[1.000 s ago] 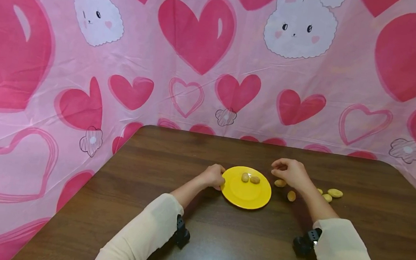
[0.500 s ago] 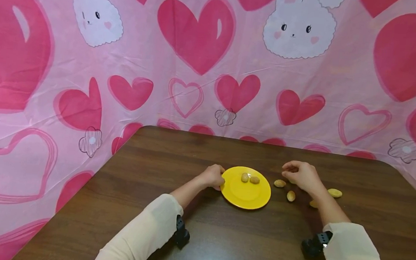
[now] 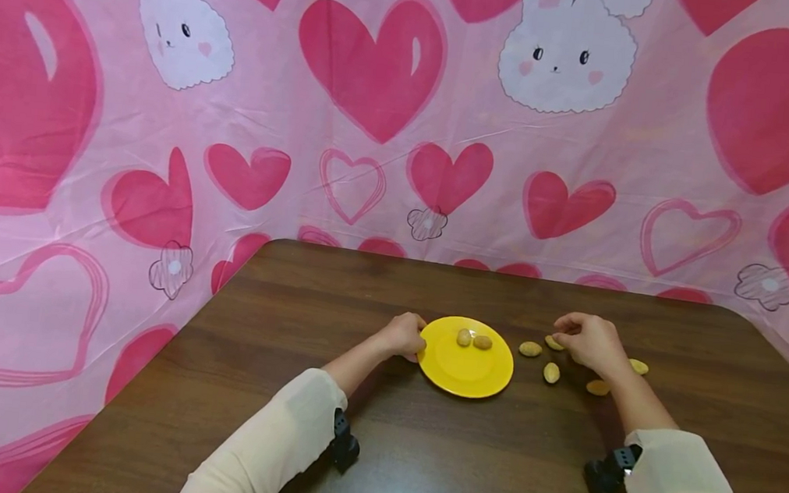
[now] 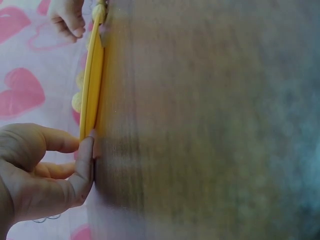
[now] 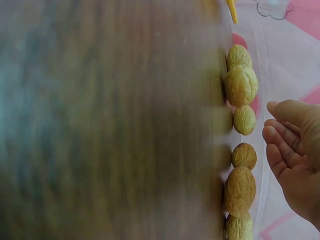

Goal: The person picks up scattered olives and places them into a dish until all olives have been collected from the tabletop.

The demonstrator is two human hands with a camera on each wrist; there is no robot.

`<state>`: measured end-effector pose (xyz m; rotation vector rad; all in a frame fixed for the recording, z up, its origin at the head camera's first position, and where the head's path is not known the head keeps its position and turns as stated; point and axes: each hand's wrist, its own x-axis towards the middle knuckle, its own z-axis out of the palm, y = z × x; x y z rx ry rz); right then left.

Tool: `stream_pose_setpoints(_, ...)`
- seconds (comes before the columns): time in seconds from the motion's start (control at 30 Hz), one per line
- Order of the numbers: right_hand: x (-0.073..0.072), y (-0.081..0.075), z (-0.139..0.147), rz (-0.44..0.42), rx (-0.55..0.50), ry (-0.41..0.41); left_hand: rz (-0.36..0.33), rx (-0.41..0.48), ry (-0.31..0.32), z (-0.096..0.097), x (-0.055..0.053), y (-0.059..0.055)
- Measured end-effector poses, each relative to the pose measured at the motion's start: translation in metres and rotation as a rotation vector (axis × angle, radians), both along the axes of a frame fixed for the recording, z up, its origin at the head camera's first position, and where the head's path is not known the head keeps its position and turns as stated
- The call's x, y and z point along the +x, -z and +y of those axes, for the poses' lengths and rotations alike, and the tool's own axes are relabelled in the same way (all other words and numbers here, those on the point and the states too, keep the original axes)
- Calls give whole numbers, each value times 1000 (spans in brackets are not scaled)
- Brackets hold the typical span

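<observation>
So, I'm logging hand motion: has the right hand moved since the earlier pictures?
Yes: judged against the pink backdrop in the head view, the right hand has moved rightward, away from the yellow plate.

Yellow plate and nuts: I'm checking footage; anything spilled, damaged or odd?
Nothing stands out. Two nuts lie on the yellow plate, the left hand grips its rim, and other nuts lie on the table near the right hand.
</observation>
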<state>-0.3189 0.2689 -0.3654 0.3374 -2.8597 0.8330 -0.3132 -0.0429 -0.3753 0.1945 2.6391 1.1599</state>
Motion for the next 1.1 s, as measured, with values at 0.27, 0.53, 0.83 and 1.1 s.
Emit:
stream_pose_setpoints(0.27, -3, 2, 6, 8, 62, -10, -1, 4, -1, 0, 0, 1)
stream_pose_setpoints(0.53, -7, 7, 10, -40, 77, -15, 6, 12, 3, -1, -1, 2)
stream_pose_setpoints(0.83, -8, 7, 8, -62, 83, -19, -11, 6, -7, 0, -1, 1)
stream_pose_setpoints(1.1, -9, 8, 7, -75, 78, -29, -5, -3, -7, -1, -1, 1)
